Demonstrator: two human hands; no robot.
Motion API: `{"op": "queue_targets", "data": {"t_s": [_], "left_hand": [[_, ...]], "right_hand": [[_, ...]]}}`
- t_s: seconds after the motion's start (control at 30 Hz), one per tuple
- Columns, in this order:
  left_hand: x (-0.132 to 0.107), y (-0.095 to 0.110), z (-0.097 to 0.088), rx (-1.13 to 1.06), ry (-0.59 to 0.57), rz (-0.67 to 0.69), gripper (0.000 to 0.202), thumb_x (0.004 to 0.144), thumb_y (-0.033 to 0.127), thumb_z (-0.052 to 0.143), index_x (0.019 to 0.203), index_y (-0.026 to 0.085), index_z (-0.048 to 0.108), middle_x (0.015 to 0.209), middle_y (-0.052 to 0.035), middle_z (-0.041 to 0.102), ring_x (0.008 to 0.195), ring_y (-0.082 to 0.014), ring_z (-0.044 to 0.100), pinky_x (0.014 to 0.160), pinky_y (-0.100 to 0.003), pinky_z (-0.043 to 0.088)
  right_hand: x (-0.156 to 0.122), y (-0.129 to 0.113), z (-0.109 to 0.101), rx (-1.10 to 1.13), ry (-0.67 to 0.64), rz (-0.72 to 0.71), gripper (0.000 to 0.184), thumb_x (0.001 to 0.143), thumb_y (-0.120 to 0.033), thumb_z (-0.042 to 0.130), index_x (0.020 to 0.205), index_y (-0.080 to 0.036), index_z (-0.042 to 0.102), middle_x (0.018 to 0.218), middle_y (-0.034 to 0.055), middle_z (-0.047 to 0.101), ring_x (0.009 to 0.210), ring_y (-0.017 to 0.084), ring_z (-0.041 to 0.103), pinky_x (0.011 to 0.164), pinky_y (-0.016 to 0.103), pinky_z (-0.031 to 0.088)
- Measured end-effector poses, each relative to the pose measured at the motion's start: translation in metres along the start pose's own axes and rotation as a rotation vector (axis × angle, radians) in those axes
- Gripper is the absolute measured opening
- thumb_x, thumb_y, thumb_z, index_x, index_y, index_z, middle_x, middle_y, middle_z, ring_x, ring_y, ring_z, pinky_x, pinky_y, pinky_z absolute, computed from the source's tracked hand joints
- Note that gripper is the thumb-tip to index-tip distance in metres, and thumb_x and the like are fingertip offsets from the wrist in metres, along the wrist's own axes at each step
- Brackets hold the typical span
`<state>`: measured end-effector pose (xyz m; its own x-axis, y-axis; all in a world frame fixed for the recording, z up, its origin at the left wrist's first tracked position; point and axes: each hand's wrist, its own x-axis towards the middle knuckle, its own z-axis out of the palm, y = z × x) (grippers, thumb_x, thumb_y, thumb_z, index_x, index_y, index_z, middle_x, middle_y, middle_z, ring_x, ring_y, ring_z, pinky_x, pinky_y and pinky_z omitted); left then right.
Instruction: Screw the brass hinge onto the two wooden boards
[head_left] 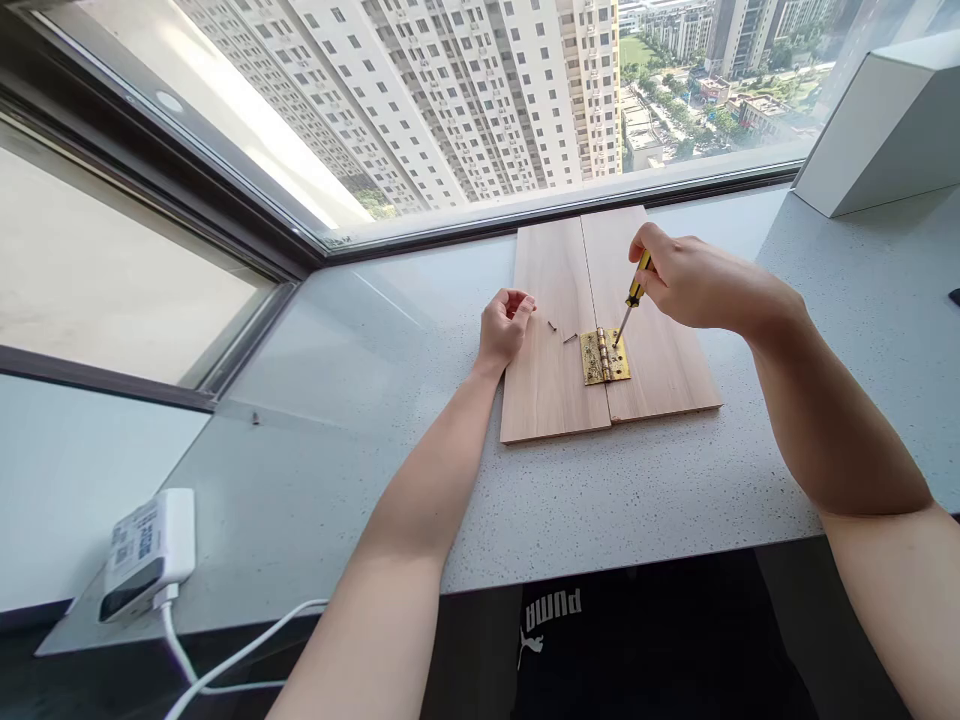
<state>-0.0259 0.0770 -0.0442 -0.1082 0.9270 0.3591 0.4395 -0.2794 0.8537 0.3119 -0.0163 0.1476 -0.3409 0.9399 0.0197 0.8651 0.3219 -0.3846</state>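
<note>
My right hand (686, 278) grips a screwdriver (637, 287) with a yellow and black handle. The screwdriver slants down, its tip at a screw in the right leaf of a brass hinge (592, 360). This hinge lies across the seam between a left wooden board (551, 390) and a right wooden board (667, 360). My left hand (506, 325) rests at the left board's left edge, fingers curled in; whatever they may hold is hidden. Two loose screws, one screw (552, 326) and another screw (571, 338), lie on the left board near the hinge.
The boards lie on a speckled pale countertop (390, 420) below a window. A white box (877, 130) stands at the back right. At the left front is a white device (150, 550) with a white cable (247, 645). A small object (256, 418) lies farther back.
</note>
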Motion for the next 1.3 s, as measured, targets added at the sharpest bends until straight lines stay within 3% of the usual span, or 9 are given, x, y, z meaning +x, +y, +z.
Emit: {"op": "queue_targets", "data": {"t_s": [0.17, 0.33, 0.47, 0.6, 0.67, 0.9, 1.03, 1.13, 1.3], "left_hand": [[0.001, 0.0, 0.001, -0.006, 0.002, -0.005, 0.023, 0.107, 0.046, 0.079, 0.1, 0.025, 0.072, 0.103, -0.0091, 0.084, 0.101, -0.0265, 0.081, 0.095, -0.041, 0.067], [0.001, -0.001, 0.001, -0.002, 0.008, 0.004, 0.025, 0.107, 0.048, 0.08, 0.1, 0.025, 0.072, 0.103, -0.0093, 0.084, 0.101, -0.0273, 0.081, 0.095, -0.043, 0.068], [0.001, -0.002, 0.0, 0.003, 0.005, 0.003, 0.024, 0.107, 0.047, 0.078, 0.101, 0.025, 0.072, 0.103, -0.009, 0.084, 0.1, -0.0272, 0.081, 0.096, -0.043, 0.067], [0.001, -0.002, 0.0, 0.009, 0.013, -0.003, 0.019, 0.106, 0.042, 0.078, 0.1, 0.025, 0.072, 0.102, -0.0089, 0.085, 0.101, -0.027, 0.081, 0.094, -0.042, 0.067], [0.001, -0.002, 0.001, 0.005, 0.016, -0.005, 0.019, 0.106, 0.042, 0.078, 0.1, 0.025, 0.072, 0.102, -0.0088, 0.084, 0.101, -0.027, 0.082, 0.094, -0.042, 0.067], [0.002, -0.001, 0.002, -0.002, 0.009, 0.003, 0.016, 0.106, 0.039, 0.077, 0.1, 0.025, 0.072, 0.101, -0.0087, 0.085, 0.099, -0.0259, 0.081, 0.092, -0.041, 0.066], [0.001, 0.0, 0.002, -0.01, 0.005, 0.003, 0.018, 0.107, 0.041, 0.078, 0.1, 0.025, 0.073, 0.103, -0.009, 0.085, 0.1, -0.0265, 0.081, 0.092, -0.041, 0.067], [0.001, 0.0, 0.002, -0.014, 0.008, 0.003, 0.019, 0.106, 0.043, 0.078, 0.1, 0.025, 0.073, 0.103, -0.009, 0.085, 0.1, -0.0261, 0.081, 0.093, -0.041, 0.067], [0.001, 0.0, 0.001, -0.009, 0.013, -0.001, 0.018, 0.105, 0.042, 0.077, 0.099, 0.026, 0.072, 0.102, -0.0087, 0.085, 0.101, -0.0266, 0.081, 0.095, -0.042, 0.067]], "right_hand": [[0.004, -0.001, -0.004, -0.125, 0.011, -0.009, 0.029, 0.119, -0.046, 0.059, 0.119, -0.021, 0.075, 0.097, 0.0135, 0.075, 0.085, 0.029, 0.065, 0.069, 0.042, 0.042], [0.007, -0.014, -0.009, -0.284, -0.021, 0.189, 0.054, 0.122, -0.061, 0.052, 0.099, -0.02, 0.079, 0.089, 0.0159, 0.072, 0.085, 0.033, 0.065, 0.069, 0.043, 0.04], [0.001, -0.02, -0.006, -0.239, 0.011, 0.168, 0.049, 0.122, -0.057, 0.05, 0.111, -0.019, 0.079, 0.107, 0.0198, 0.081, 0.093, 0.034, 0.07, 0.075, 0.043, 0.045], [-0.005, -0.015, 0.0, -0.078, -0.005, 0.06, 0.031, 0.116, -0.029, 0.05, 0.135, -0.019, 0.072, 0.139, 0.0215, 0.081, 0.114, 0.036, 0.073, 0.086, 0.045, 0.051], [-0.006, -0.012, 0.003, -0.024, -0.008, 0.0, 0.032, 0.114, -0.023, 0.049, 0.139, -0.021, 0.069, 0.136, 0.0195, 0.081, 0.114, 0.034, 0.073, 0.086, 0.044, 0.051], [-0.003, -0.006, 0.0, -0.13, 0.029, -0.015, 0.023, 0.119, -0.037, 0.059, 0.124, -0.022, 0.075, 0.099, 0.0129, 0.077, 0.083, 0.028, 0.063, 0.071, 0.041, 0.04], [0.002, -0.013, -0.008, -0.263, 0.003, 0.139, 0.044, 0.121, -0.056, 0.061, 0.103, -0.021, 0.08, 0.088, 0.0128, 0.072, 0.083, 0.03, 0.065, 0.071, 0.042, 0.038], [0.002, -0.021, -0.01, -0.257, -0.005, 0.219, 0.057, 0.122, -0.065, 0.055, 0.097, -0.021, 0.081, 0.087, 0.014, 0.072, 0.084, 0.031, 0.067, 0.071, 0.042, 0.04], [-0.007, -0.023, -0.01, -0.222, -0.013, 0.159, 0.058, 0.122, -0.064, 0.047, 0.104, -0.02, 0.081, 0.105, 0.0207, 0.081, 0.094, 0.036, 0.073, 0.076, 0.045, 0.048]]}}
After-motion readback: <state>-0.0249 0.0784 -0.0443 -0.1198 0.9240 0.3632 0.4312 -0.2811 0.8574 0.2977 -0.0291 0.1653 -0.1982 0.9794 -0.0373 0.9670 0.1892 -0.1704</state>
